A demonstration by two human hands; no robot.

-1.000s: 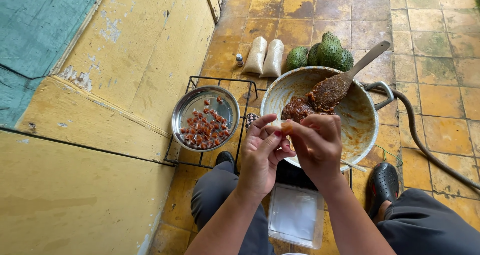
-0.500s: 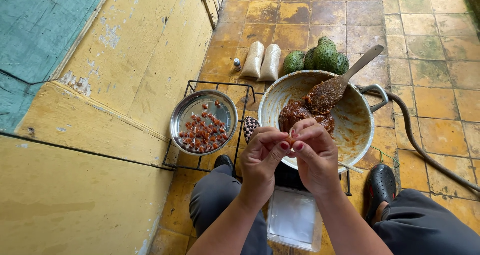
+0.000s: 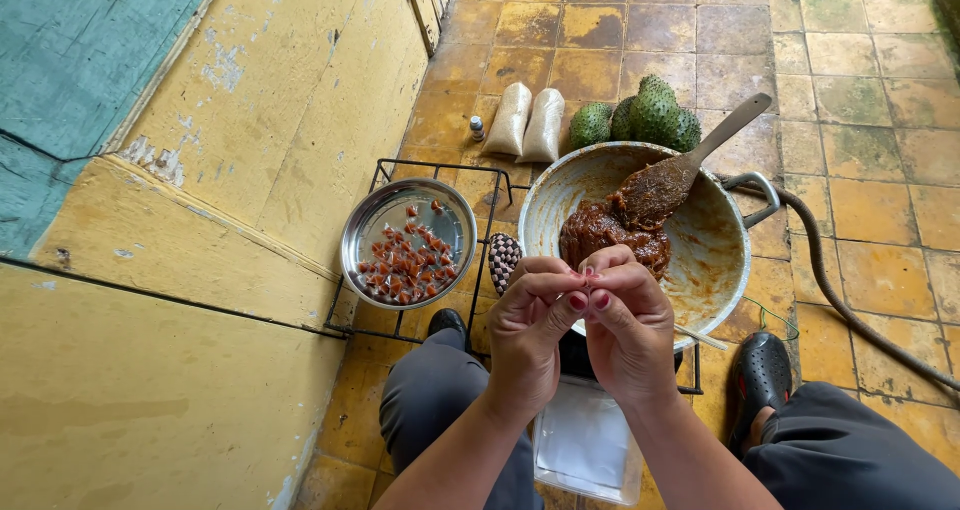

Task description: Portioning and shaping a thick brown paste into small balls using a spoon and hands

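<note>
**Fingertips now pinched together over the pan**

My left hand [image 3: 528,330] and right hand [image 3: 628,328] have closed in since a moment ago; now the fingertips [image 3: 578,302] of both meet, pinching 1 tiny piece [image 3: 588,270] just at the near rim of the pan [image 3: 720,270]. Brown paste [image 3: 610,232] and the spoon [image 3: 690,165] sit unchanged inside the pan. The steel bowl [image 3: 408,242] of wrapped sweets stays left of the pan.

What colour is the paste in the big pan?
Dark reddish-brown paste, clearest in the head view.
</note>
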